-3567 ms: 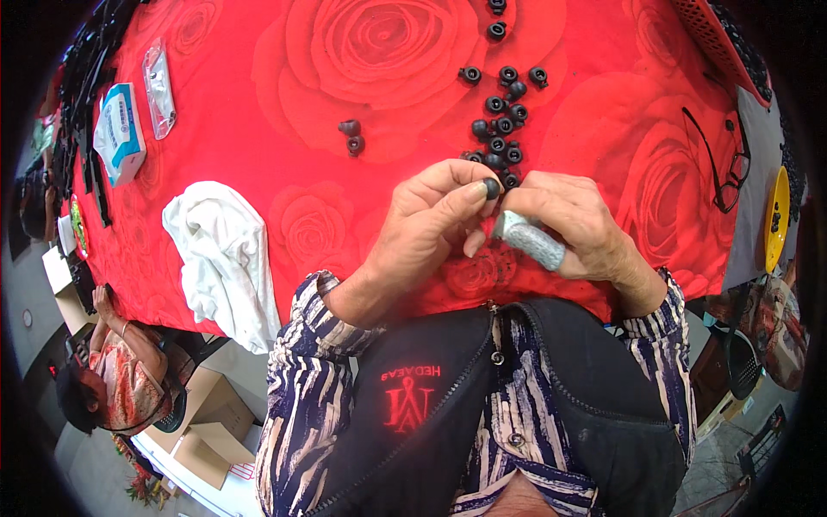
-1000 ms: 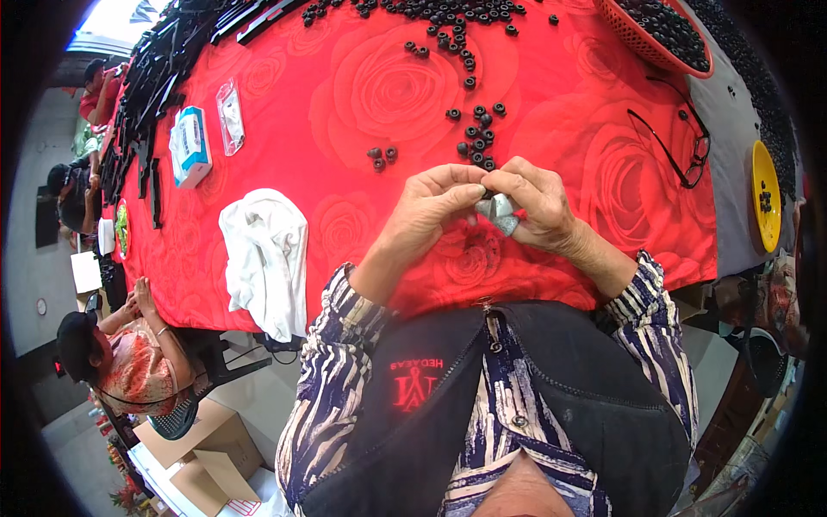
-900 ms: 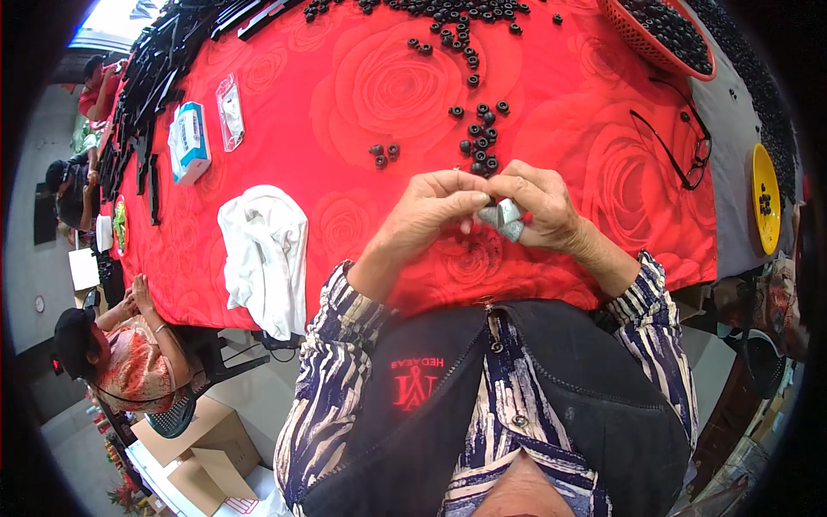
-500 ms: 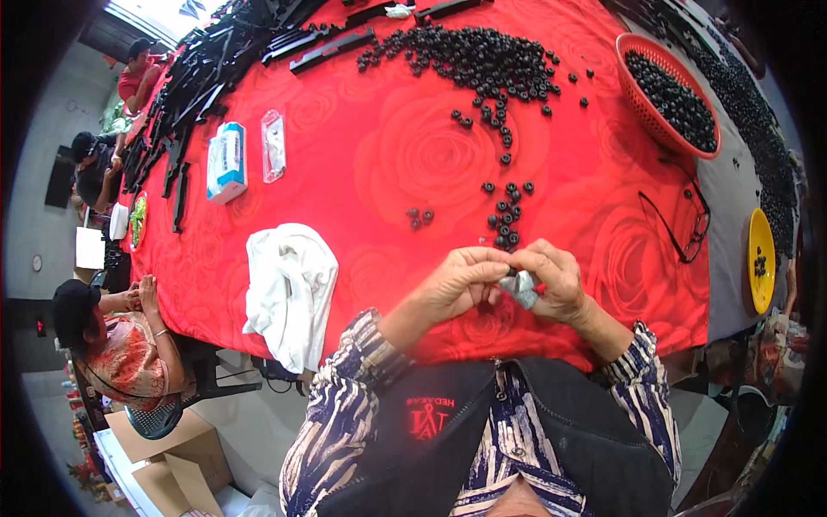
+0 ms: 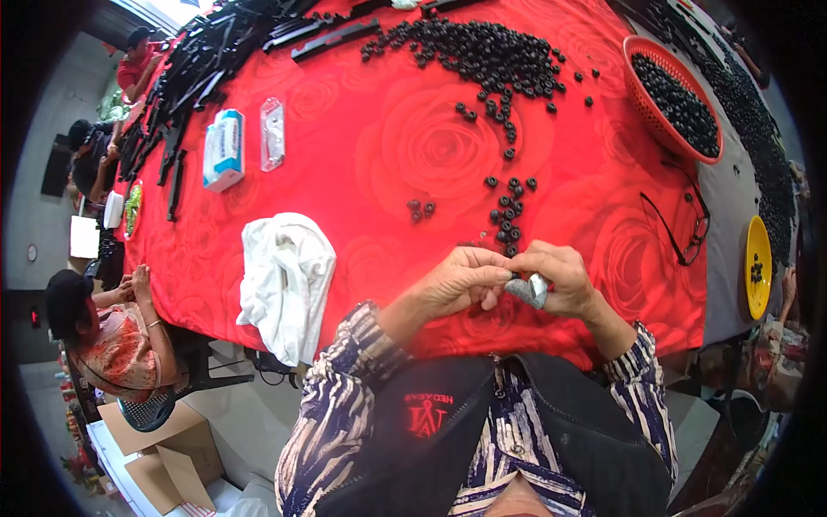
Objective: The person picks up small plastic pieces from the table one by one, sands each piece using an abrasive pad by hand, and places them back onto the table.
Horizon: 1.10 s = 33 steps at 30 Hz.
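My left hand point(image 5: 461, 277) is closed in a pinch on a small black ring-shaped part point(image 5: 514, 276), mostly hidden by the fingertips. Right beside it, my right hand point(image 5: 564, 274) is wrapped around a grey and silvery tool point(image 5: 527, 293) whose kind I cannot make out. The fingertips of both hands meet at the black part. Just beyond them, several loose black rings point(image 5: 508, 212) lie in a rough line on the red tablecloth point(image 5: 379, 233). A smaller group of black rings point(image 5: 420, 209) lies to the left.
A big pile of black rings point(image 5: 491, 59) spreads at the far side. A red basket point(image 5: 644, 112), eyeglasses point(image 5: 662, 226) and a yellow plate point(image 5: 758, 297) are on the right. Leftward are a white cloth point(image 5: 289, 280), tissue pack point(image 5: 226, 153), clear case point(image 5: 272, 138), long black parts point(image 5: 177, 185) and a seated person point(image 5: 121, 345).
The grey tool has turned in my right hand, so more of its broad face shows. My left hand keeps its pinch. The whole view has shifted slightly.
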Tool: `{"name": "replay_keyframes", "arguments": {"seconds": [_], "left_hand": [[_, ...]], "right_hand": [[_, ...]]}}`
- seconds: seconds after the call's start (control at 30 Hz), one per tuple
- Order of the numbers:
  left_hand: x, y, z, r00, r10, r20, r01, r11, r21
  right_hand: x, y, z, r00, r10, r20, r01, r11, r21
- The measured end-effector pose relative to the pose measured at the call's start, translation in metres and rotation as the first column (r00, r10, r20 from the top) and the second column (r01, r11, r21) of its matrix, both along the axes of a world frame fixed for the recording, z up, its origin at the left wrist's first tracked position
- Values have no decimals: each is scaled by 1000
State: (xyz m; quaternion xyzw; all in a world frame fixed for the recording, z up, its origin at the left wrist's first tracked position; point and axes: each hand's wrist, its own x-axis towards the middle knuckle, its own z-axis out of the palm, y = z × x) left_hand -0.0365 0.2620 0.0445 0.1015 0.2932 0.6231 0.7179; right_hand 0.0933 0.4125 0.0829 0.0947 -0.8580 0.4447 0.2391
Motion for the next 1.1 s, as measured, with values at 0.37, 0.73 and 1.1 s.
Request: {"name": "replay_keyframes", "arguments": {"seconds": [0.37,0.73,1.1], "left_hand": [[1,-2,14,991,75,-110,-73,997,26],[8,-4,21,943,136,-303,-141,990,4],[6,-5,21,934,177,-309,-186,983,2]], "right_hand": [[-3,-6,-11,967,-80,-240,105,990,93],[3,-1,-5,989,-83,-122,93,993,76],[0,9,-8,946,-5,323,80,973,-219]]}}
